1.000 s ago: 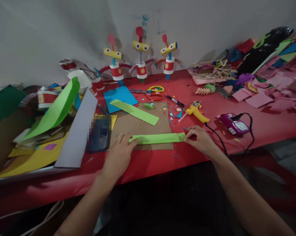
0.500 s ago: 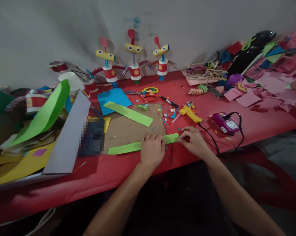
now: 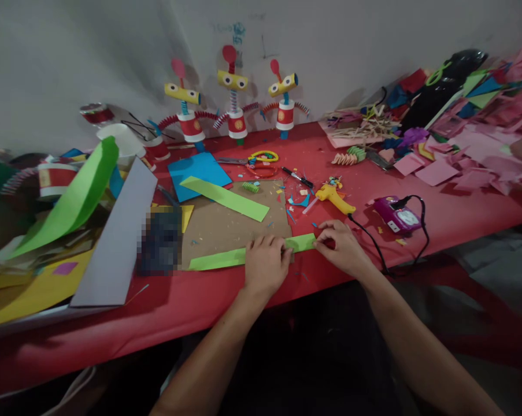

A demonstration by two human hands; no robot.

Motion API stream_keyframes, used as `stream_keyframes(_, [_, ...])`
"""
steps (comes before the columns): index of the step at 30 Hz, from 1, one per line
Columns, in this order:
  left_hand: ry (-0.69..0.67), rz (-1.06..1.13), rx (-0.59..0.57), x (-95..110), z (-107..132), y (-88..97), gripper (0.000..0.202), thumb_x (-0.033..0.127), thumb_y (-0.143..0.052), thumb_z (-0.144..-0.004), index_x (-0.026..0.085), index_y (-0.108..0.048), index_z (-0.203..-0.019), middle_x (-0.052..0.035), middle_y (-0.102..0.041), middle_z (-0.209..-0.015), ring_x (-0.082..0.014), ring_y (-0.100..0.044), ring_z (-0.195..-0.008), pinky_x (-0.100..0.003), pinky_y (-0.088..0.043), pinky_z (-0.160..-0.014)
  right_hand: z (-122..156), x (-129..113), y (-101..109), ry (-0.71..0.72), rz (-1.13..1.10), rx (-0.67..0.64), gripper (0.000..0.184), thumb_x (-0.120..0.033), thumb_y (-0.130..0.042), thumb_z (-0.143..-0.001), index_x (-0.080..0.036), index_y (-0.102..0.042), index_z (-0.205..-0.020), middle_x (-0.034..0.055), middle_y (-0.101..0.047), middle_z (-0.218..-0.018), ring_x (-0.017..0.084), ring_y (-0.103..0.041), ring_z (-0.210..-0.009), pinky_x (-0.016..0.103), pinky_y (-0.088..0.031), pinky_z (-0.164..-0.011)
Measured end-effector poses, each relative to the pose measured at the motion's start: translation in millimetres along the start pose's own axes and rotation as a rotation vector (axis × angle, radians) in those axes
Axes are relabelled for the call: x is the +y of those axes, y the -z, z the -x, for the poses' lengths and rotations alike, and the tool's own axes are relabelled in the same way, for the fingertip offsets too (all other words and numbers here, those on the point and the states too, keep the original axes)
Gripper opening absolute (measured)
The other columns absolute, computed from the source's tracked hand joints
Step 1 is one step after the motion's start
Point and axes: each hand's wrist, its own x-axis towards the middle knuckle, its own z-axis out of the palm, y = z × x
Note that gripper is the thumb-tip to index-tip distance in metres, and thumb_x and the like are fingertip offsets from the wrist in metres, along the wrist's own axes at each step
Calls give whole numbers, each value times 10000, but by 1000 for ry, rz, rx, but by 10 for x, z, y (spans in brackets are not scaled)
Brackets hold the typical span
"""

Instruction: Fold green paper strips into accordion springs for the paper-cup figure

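Observation:
A long light-green paper strip (image 3: pixel 217 260) lies along the front edge of a brown cardboard sheet (image 3: pixel 239 231). My left hand (image 3: pixel 267 260) rests over the strip's middle, its fingers curled and closed on the paper, covering part of it. At the strip's right end, my right hand (image 3: pixel 336 245) pinches the tip between thumb and fingers. A second green paper strip (image 3: pixel 230 199) lies slantwise on the cardboard and over a blue paper sheet (image 3: pixel 191 173). Behind it sits a small green pleated paper piece (image 3: pixel 251 187).
A yellow glue gun (image 3: pixel 336 199) and its cord lie right, near a purple power socket (image 3: pixel 397 215). Scissors (image 3: pixel 263 157) and a pen (image 3: pixel 297 177) are farther back. Three paper-cup figures (image 3: pixel 237 124) stand by the wall. A box of paper (image 3: pixel 113 242) is left; pink paper (image 3: pixel 473 150) heaps right.
The view has shifted slightly. Both hands stay on the same green strip, with almost no visible movement.

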Motion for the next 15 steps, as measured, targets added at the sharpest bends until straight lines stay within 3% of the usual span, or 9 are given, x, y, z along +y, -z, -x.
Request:
stream_keyframes(4, [2, 7, 1, -13, 2, -7, 157, 348, -498, -815, 211, -569, -787, -36, -612, -852, -213, -511, -871, -362, -336, -745, -6, 14, 33, -22, 14, -8, 125, -272, -616, -701, -202, -563, -612, 76, -548, -928, 238, -530, -946, 421, -406, -834])
stream_keyframes(7, [8, -1, 9, 3, 1, -11, 161, 347, -492, -819, 207, -568, -791, -39, -614, -864, -221, -507, -886, -370, -336, -752, 66, -132, 16, 17, 109, 57, 53, -248, -584, -737, -198, -600, -744, 101, -565, -964, 264, -520, -983, 454, -402, -867])
stream_keyframes(9, [10, -7, 5, 24, 3, -10, 154, 329, -485, -824, 203, -574, -813, -49, -618, -887, -226, -502, -909, -376, -335, -765, 174, -284, -44, 115, 138, 39, 166, -219, -493, -809, -204, -600, -935, 109, -571, -1058, 261, -498, -1050, 465, -385, -918])
stream_keyframes(12, [8, -19, 0, 44, 20, 0, 161, 308, -466, -837, 198, -582, -847, -63, -620, -922, -229, -499, -936, -385, -332, -785, 373, -463, -164, 243, 137, -135, 395, -257, -438, -859, -185, -440, -1248, 111, -519, -1238, 246, -428, -1182, 442, -366, -986])
stream_keyframes(15, [23, -45, 15, 5, 80, 31, 211, 355, -451, -845, 194, -582, -873, -74, -618, -942, -238, -497, -943, -399, -326, -793, 496, -509, -236, 270, 210, -154, 520, -293, -435, -865, -176, -310, -1356, 111, -430, -1346, 261, -330, -1271, 458, -332, -1026])
